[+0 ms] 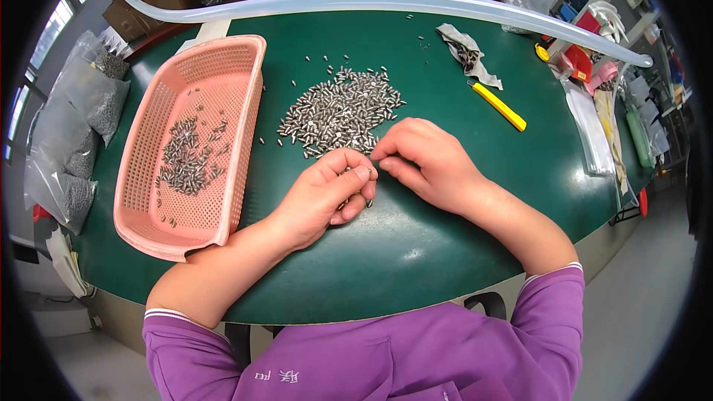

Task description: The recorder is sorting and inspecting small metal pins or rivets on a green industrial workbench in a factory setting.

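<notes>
A heap of small silvery metal pins lies on the green table. At the heap's near edge my left hand is curled, palm partly up, around several of the same pins, with a few showing between the fingers. Just to its right, almost touching it, my right hand is bent with thumb and forefinger pinched together. Whatever sits in that pinch is too small to make out. To the left stands a pink perforated plastic basket, with more pins scattered on its bottom.
A yellow utility knife and a crumpled grey cloth lie at the right. Clear bags of small metal parts stand beyond the table's left edge. Across the far side runs a pale tube. Loose pins lie around the heap.
</notes>
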### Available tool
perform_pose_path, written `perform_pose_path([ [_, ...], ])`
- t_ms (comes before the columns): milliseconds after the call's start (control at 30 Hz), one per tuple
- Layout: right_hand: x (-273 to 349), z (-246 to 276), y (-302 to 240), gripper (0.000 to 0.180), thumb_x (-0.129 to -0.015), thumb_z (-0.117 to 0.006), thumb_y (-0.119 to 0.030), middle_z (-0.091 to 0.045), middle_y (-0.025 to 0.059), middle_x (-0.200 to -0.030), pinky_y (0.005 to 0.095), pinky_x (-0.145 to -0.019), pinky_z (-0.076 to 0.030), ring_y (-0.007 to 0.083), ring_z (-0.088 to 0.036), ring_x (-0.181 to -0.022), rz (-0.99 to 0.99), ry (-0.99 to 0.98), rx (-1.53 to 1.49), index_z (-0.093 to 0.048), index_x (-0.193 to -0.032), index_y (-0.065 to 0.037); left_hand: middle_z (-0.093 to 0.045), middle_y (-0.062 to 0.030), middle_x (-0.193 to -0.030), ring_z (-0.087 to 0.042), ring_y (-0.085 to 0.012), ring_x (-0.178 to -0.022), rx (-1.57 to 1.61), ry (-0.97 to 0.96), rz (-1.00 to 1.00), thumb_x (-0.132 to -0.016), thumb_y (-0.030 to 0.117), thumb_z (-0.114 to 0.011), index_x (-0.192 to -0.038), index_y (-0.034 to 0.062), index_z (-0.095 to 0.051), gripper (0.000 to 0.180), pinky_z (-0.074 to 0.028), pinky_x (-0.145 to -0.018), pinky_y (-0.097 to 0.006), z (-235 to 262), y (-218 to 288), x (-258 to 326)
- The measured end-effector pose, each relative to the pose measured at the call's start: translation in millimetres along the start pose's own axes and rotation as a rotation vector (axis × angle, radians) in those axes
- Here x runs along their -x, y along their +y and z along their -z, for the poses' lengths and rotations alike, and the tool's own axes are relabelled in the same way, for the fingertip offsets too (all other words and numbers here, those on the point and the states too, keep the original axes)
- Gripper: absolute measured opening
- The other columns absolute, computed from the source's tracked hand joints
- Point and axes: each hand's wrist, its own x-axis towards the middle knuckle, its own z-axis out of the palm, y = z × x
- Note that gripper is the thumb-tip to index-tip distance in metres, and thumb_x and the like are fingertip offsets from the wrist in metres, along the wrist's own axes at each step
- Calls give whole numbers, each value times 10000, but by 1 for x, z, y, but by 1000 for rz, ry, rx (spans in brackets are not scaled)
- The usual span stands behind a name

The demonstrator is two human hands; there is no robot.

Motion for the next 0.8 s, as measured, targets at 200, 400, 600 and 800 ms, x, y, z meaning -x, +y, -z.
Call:
perform_pose_path([
  [200,5,-5,1,170,-718,-681,-92,-557,50,-872,348,-693,-469,242,-559,-812,21,-124,25,-592,-863,-75,-527,-43,-777,-404,-58,-523,-6,2,-21,-947,203,-440,-958,64,-503,152,-256,-409,-175,1,0,0],
  [400,6,-6,-1,176,-704,-677,-93,-547,55,-865,356,-685,-470,249,-556,-802,51,-128,64,-583,-850,-66,-531,-57,-780,-403,-63,-521,17,-4,-8,-942,178,-422,-950,61,-507,144,-261,-407,-179,0,1,-1],
  [600,5,-5,-3,147,-729,-653,-81,-546,61,-863,362,-692,-462,261,-544,-806,15,-156,111,-559,-841,-65,-539,-67,-822,-412,-73,-537,62,19,-34,-899,96,-442,-970,50,-491,98,-276,-417,-183,0,1,1],
  [800,2,1,-2,135,-744,-646,-69,-547,57,-868,356,-707,-459,258,-538,-815,-54,-155,82,-557,-846,-73,-540,-68,-831,-414,-77,-547,70,29,-14,-897,94,-447,-967,46,-487,94,-281,-427,-183,1,1,0],
])
